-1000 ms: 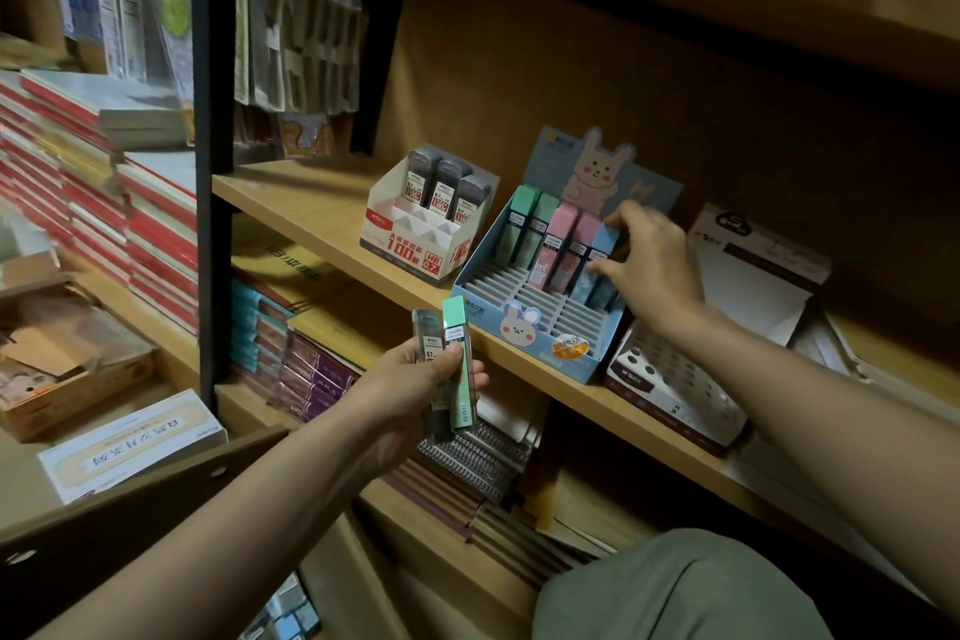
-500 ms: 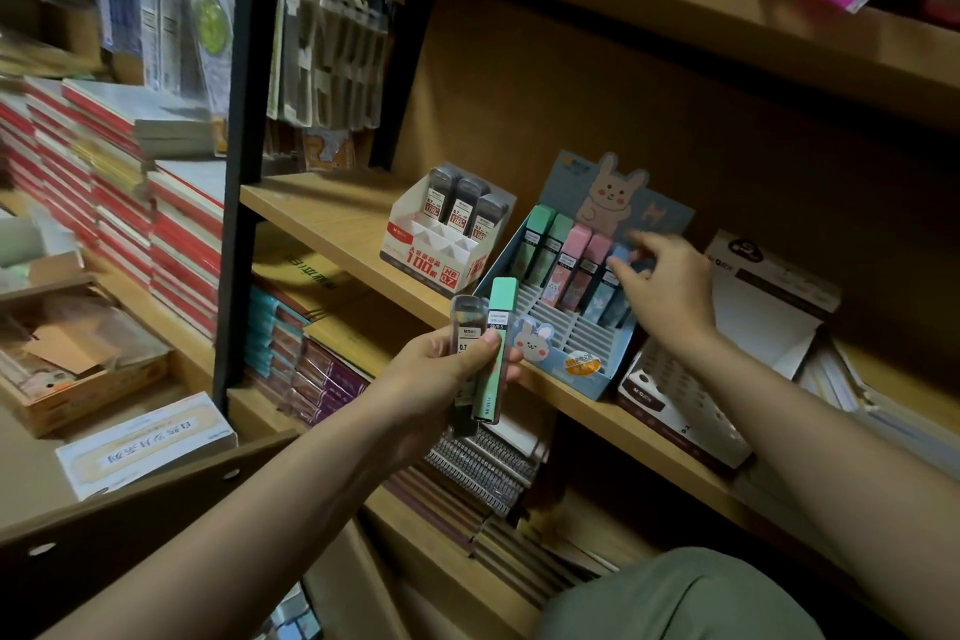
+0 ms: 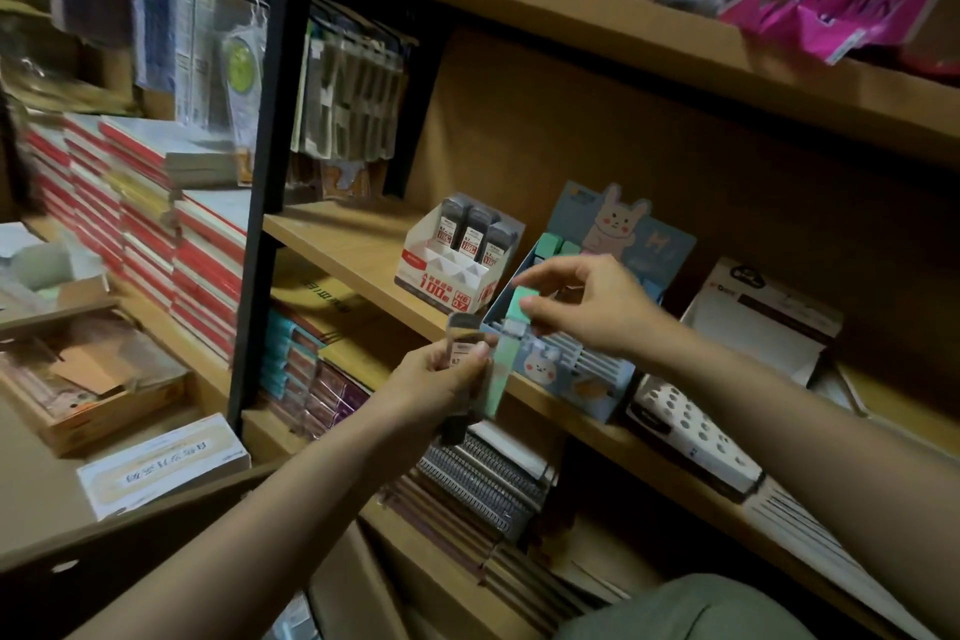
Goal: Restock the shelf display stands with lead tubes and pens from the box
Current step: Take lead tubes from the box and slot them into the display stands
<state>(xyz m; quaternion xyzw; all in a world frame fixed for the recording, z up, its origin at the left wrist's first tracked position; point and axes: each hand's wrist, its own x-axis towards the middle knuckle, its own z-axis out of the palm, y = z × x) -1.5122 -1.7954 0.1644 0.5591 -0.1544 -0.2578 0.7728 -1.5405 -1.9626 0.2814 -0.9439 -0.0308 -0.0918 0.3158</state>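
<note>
The right hand (image 3: 587, 307) has left the back row of the blue bunny display stand (image 3: 566, 369), where a second ago it was settling a tube among the pastel ones; it now sits in front of that stand, thumb and fingers pinching the top of the green lead tube (image 3: 511, 353). The left hand (image 3: 441, 379) has risen to meet it just in front of the stand's near left corner; its fingers curl round the lower part of the green tube and round a dark lead tube (image 3: 460, 338) beside it. So the green tube is held by both hands at once, upright, its cap level with the stand's front lip; this reads as a hand-over, the next tube being drawn from the left hand's small supply. The stand's front slots look unfilled while its back row holds tubes; restocking seems well short of done. The white stand (image 3: 457, 270), just left of the bunny stand, holds three dark tubes.
</note>
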